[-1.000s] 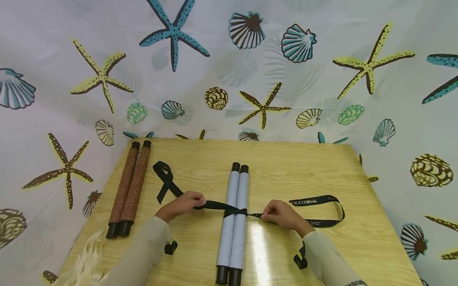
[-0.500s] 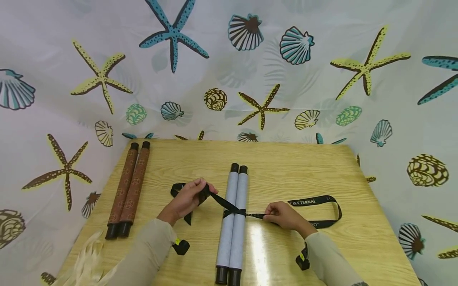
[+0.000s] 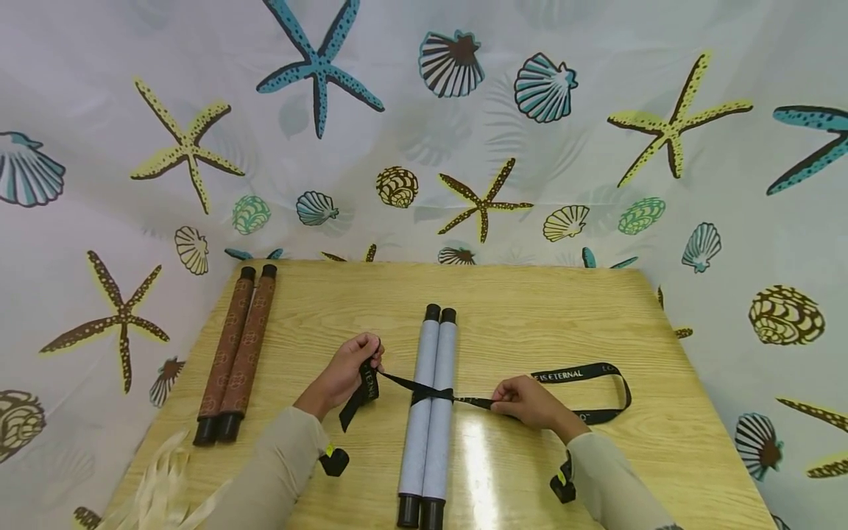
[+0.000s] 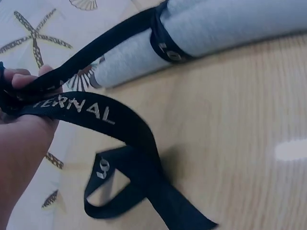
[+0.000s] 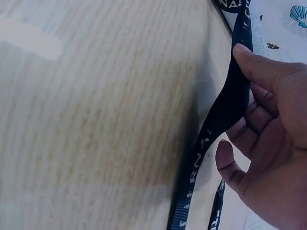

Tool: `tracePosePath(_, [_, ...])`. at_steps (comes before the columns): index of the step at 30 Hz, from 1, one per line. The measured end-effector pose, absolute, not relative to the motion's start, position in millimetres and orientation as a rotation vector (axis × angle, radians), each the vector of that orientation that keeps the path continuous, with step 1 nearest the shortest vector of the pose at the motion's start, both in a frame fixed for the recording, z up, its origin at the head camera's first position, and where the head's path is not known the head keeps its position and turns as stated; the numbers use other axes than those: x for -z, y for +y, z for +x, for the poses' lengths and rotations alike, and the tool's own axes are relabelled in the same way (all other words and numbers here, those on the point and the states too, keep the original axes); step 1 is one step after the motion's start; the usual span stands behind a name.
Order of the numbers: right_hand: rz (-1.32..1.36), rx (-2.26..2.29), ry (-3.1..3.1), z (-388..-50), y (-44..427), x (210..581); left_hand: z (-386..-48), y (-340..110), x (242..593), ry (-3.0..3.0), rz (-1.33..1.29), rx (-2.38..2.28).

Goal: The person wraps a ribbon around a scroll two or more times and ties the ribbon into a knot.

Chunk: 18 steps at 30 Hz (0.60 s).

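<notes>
Two pale grey scrolls [image 3: 429,419] with black end caps lie side by side, wrapped at the middle by a black ribbon [image 3: 432,394] with white lettering. On the left, my left hand [image 3: 343,370] grips one end of the ribbon, raised a little above the table; a loose tail hangs below it, looped in the left wrist view. On the right, my right hand [image 3: 530,401] pinches the other end between thumb and fingers, low over the table. Both stretches run taut to the wrap. Beyond the right hand, the rest of the ribbon lies in a loop.
Two brown patterned scrolls [image 3: 237,353] with black caps lie at the table's left edge. A heap of cream ribbons [image 3: 162,486] sits at the front left corner. A shell-patterned cloth [image 3: 411,132] encloses the wooden table [image 3: 543,316] at the back and sides.
My left hand has risen off the table and gathered its ribbon tail, pulling the loop in from the far left. The right hand keeps its pinch almost in place.
</notes>
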State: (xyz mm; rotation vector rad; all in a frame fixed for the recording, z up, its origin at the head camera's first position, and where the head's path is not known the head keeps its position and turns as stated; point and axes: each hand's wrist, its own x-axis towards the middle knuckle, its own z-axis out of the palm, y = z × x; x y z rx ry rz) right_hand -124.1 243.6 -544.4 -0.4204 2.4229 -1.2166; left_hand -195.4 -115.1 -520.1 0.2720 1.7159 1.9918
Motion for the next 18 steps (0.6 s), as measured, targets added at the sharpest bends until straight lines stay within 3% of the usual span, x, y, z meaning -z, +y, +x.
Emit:
tracePosePath(7, [-0.430,1.228,2.375,-120,246,549,-194,-121,536,1.811,0.134,-1.935])
tracePosePath(18, [-0.430,1.067,2.440,-113,270,546,-196,-115,522,1.780,0.229,-1.957])
